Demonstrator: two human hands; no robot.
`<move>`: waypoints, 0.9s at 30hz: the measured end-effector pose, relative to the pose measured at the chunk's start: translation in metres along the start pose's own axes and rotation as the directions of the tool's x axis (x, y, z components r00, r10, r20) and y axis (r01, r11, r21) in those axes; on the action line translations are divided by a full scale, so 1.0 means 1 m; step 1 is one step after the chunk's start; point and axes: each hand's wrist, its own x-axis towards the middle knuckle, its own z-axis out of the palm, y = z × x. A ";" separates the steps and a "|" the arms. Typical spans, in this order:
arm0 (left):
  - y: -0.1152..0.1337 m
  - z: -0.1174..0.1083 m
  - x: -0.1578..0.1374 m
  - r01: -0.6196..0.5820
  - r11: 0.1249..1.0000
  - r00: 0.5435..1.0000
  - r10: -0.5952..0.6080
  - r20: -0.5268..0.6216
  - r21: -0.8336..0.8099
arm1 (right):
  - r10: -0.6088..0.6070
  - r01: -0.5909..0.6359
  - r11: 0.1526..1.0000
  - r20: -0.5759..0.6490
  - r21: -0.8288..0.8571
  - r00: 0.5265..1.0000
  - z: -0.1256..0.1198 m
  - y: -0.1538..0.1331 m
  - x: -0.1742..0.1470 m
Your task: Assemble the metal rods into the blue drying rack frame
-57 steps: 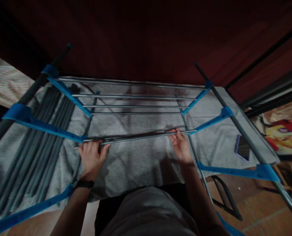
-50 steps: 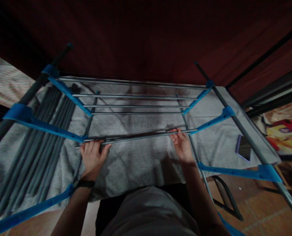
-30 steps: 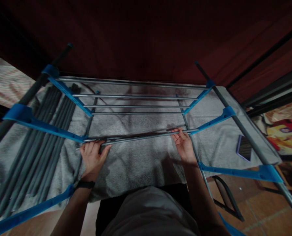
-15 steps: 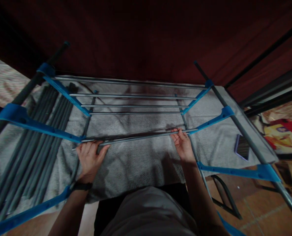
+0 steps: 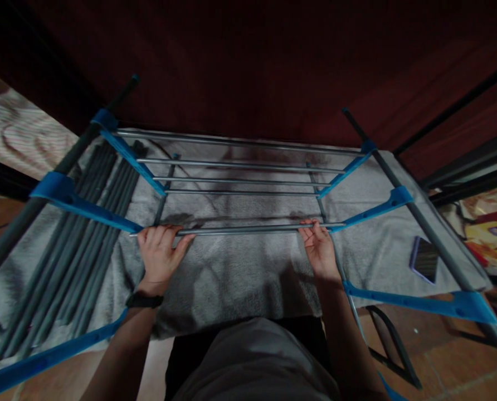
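Note:
A thin metal rod (image 5: 244, 230) lies almost level across a rack of grey tubes and blue plastic brackets. My left hand (image 5: 160, 253) is closed over the rod near its left end, beside the left middle bracket (image 5: 87, 206). Near the other end, my right hand (image 5: 318, 249) pinches the rod between thumb and fingers, close to the right middle bracket (image 5: 369, 210). A second thin rod seems to run right alongside, partly hidden. Behind my hands, several metal rods (image 5: 240, 164) span the far pair of brackets.
Several loose grey tubes (image 5: 77, 245) lie in a bundle on the grey cloth (image 5: 232, 273) at the left. A phone (image 5: 424, 259) rests on the cloth at the right. Beyond it sits a red and yellow package (image 5: 491, 239). A dark red surface (image 5: 248, 67) rises behind the rack.
The rod's left end has come up, so the rod is now nearly level instead of slanted. Both hands keep their grip. The whole view has shifted slightly, moving the rack rightward.

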 end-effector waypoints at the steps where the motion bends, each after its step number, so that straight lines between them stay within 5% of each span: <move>1: 0.000 0.000 0.001 -0.004 1.000 1.000 0.003 0.001 0.006 | -0.002 0.002 1.000 0.001 0.000 1.000 0.000 0.000 0.000; 9: 0.002 0.000 0.002 -0.090 0.995 0.995 0.092 -0.049 0.038 | 0.004 -0.005 0.998 -0.007 -0.061 1.000 -0.004 0.001 -0.001; 14: 0.005 -0.001 0.001 -0.150 0.988 0.985 0.153 -0.076 0.044 | 0.073 -0.044 0.951 0.083 -0.305 0.994 -0.005 0.011 -0.016; 18: 0.007 -0.002 0.002 -0.165 0.985 0.984 0.168 -0.067 0.046 | 0.069 0.053 0.830 0.197 -0.556 0.978 0.004 0.015 -0.034; 22: 0.008 -0.004 0.003 -0.175 0.984 0.981 0.177 -0.077 0.030 | -0.166 0.389 0.580 0.364 -0.716 0.917 0.019 0.011 -0.047; 25: 0.008 -0.005 0.004 -0.201 0.978 0.974 0.206 -0.097 0.058 | -0.313 0.660 0.231 0.588 -0.715 0.746 0.030 0.008 -0.048; 27: 0.008 -0.004 0.004 -0.209 0.975 0.971 0.216 -0.107 0.073 | -0.272 0.764 0.028 0.730 -0.645 0.627 0.035 0.010 -0.045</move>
